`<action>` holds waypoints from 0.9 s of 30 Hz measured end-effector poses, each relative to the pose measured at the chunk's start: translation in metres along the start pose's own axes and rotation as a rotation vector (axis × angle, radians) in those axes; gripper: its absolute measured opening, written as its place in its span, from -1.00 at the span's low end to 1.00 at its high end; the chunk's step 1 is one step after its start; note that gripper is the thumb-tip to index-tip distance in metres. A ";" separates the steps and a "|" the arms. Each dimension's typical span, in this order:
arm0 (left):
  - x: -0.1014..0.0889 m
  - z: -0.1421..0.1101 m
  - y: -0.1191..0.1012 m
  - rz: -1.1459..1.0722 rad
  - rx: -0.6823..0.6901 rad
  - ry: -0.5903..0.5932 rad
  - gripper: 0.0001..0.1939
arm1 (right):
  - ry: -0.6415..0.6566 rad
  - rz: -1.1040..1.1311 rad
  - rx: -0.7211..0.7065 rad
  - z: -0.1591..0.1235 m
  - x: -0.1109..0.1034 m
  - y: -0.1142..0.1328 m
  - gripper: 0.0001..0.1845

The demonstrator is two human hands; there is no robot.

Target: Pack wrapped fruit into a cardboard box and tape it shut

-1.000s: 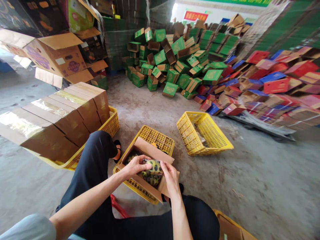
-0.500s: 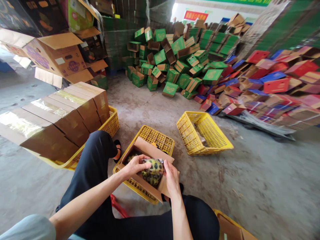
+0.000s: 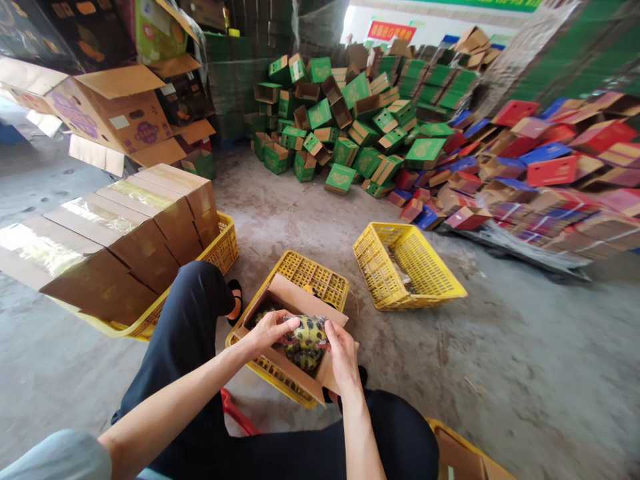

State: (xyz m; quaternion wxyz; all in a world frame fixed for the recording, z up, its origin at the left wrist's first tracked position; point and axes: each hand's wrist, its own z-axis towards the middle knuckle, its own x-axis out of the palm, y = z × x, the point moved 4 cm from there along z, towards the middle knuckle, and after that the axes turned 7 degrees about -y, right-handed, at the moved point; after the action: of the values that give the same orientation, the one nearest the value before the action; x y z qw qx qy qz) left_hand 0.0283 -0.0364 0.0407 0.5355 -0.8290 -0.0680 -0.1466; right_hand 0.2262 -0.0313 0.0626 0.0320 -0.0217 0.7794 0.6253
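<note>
Between my two hands is a clear plastic-wrapped packet [image 3: 311,329], yellow-green with dark spots; its contents I cannot make out for certain. My left hand [image 3: 273,331] pinches its left end, thumb on top. The fingers of my right hand [image 3: 342,350] are closed on its right end. The packet is over an open cardboard box [image 3: 305,300], where similar spotted packets [image 3: 303,358] lie inside. Partly hidden by my hands, the box rests with its flaps spread on an upturned yellow plastic crate [image 3: 325,277].
Several taped cartons [image 3: 145,200] fill a yellow crate at left. Another yellow crate [image 3: 425,267] stands ahead to the right, and one more [image 3: 450,447] is beside my right knee. Piled green boxes [image 3: 345,153] and red and blue boxes [image 3: 553,170] lie farther back on the concrete floor.
The packet has turned slightly between my fingers, and its spotted face shows more plainly. Both hands have shifted only a little.
</note>
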 end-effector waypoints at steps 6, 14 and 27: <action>0.000 -0.002 -0.002 -0.040 0.004 0.028 -0.35 | 0.006 0.014 -0.009 0.000 0.000 0.001 -0.42; 0.000 -0.001 0.003 -0.141 -0.097 -0.012 -0.37 | -0.096 0.170 0.014 0.004 -0.003 -0.010 -0.38; -0.003 0.003 0.012 -0.195 -0.325 -0.120 -0.41 | 0.052 -0.047 -0.171 0.000 -0.005 0.006 -0.60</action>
State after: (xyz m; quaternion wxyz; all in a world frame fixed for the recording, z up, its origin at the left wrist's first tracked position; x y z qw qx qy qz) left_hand 0.0293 -0.0388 0.0280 0.3728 -0.9012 -0.1553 -0.1570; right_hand 0.2303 -0.0300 0.0693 0.0243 -0.0587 0.7231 0.6878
